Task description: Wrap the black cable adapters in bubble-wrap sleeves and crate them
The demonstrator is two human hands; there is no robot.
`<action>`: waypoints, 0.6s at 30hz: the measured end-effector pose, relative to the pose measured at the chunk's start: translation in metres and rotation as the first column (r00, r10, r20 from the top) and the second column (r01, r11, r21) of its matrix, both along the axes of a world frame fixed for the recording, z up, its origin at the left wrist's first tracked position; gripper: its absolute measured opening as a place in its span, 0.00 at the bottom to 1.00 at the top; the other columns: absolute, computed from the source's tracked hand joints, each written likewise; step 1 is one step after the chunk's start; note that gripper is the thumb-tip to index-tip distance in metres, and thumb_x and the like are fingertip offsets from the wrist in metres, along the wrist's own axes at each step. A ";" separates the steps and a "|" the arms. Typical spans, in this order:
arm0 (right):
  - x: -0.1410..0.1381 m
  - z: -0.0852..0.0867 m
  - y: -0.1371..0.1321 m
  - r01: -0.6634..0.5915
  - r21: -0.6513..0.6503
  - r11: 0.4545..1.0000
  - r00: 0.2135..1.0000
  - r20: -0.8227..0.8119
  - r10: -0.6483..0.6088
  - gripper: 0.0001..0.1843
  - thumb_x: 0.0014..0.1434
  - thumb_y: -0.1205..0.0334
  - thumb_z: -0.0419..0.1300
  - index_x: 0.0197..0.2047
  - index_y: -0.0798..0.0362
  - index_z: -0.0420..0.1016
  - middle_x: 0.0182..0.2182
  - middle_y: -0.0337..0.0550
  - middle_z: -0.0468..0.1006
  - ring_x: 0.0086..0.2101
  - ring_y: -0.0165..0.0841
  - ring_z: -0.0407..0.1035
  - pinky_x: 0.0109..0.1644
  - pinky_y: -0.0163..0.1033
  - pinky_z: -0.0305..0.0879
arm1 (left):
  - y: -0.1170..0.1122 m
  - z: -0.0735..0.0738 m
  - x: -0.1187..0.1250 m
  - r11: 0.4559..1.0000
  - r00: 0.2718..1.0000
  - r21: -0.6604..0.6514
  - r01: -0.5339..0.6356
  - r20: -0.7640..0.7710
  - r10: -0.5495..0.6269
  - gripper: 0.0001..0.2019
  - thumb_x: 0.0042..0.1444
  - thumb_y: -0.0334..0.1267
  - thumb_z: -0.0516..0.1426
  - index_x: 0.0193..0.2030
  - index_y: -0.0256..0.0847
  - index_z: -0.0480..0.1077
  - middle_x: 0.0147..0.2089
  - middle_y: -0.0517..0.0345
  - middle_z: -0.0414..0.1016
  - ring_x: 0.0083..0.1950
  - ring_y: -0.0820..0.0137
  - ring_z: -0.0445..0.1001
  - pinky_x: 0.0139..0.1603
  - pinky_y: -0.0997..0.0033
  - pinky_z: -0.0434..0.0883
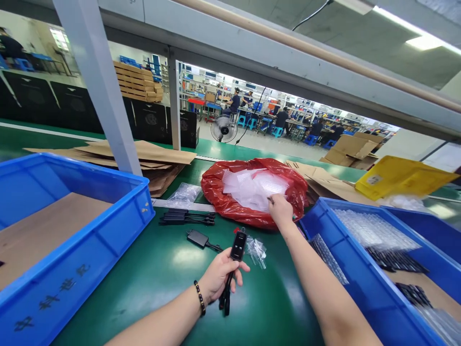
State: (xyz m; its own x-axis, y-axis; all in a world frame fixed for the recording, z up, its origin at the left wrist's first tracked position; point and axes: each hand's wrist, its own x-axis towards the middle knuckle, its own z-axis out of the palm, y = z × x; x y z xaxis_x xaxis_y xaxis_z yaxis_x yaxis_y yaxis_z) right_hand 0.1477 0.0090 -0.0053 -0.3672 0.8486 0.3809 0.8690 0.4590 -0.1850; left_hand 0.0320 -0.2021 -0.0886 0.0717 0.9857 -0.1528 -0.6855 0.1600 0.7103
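Observation:
My left hand (224, 275) is closed round a small black electronic device (238, 246) with two small lights or windows on its face; its black cables hang below my fingers. My right hand (281, 210) reaches over the red plastic bag (230, 206), its fingers pinched at the right side of the white translucent sheets or pouches (248, 190) inside. A small dark bit shows at those fingertips, too small to name. Beyond my left hand lies a black box-shaped device with a cable (198, 238). Several similar black devices (176, 217) lie in a row farther back.
A large blue crate (144, 211) stands on the left, and another blue crate (360, 254) with bubble wrap and black parts on the right. Small clear plastic pieces (256, 252) lie on the green table (173, 307). Cardboard sheets (162, 154) and a yellow bin (403, 178) are behind.

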 end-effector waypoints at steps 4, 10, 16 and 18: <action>-0.002 -0.006 0.000 -0.098 -0.104 0.990 0.994 0.031 0.102 0.08 0.52 0.60 0.57 0.27 0.54 0.74 0.26 0.44 0.76 0.30 0.34 0.69 0.32 0.33 0.57 | 0.000 0.000 -0.002 1.000 1.000 -0.001 -0.008 -0.009 0.008 0.15 0.47 0.35 0.60 0.39 0.37 0.61 0.29 0.55 0.76 0.18 0.75 0.71 0.09 0.83 0.62; 0.019 0.011 -0.027 -0.019 0.062 0.998 0.891 -0.452 0.045 0.14 0.57 0.57 0.50 0.34 0.56 0.72 0.26 0.42 0.74 0.27 0.31 0.66 0.33 0.34 0.59 | -0.001 0.003 -0.003 1.000 1.000 0.021 -0.024 -0.017 0.024 0.13 0.46 0.34 0.60 0.39 0.36 0.63 0.34 0.53 0.75 0.19 0.76 0.71 0.10 0.82 0.64; 0.024 -0.014 -0.092 -0.171 -0.096 0.981 0.590 -0.807 0.024 0.16 0.51 0.55 0.58 0.40 0.56 0.67 0.20 0.34 0.69 0.21 0.27 0.62 0.26 0.33 0.60 | -0.004 0.010 -0.001 0.997 1.000 0.079 -0.004 -0.005 0.004 0.14 0.43 0.34 0.62 0.39 0.36 0.67 0.36 0.51 0.72 0.37 0.63 0.76 0.14 0.81 0.66; 0.023 -0.029 -0.110 -0.230 -0.129 0.965 0.588 -0.808 0.032 0.21 0.52 0.58 0.57 0.48 0.56 0.64 0.21 0.34 0.70 0.22 0.27 0.63 0.28 0.33 0.62 | -0.004 0.011 0.001 0.997 1.000 0.072 -0.005 -0.024 0.007 0.12 0.42 0.34 0.62 0.35 0.35 0.68 0.33 0.53 0.72 0.34 0.64 0.75 0.13 0.82 0.64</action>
State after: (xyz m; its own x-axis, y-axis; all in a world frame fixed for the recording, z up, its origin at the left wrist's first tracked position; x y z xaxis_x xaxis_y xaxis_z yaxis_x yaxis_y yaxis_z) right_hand 0.1702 -0.1012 -0.0340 -0.1159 0.9066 0.4058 0.2617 0.4220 -0.8680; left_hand 0.0326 -0.2063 -0.0779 0.0630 0.9945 -0.0832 -0.6686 0.1039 0.7363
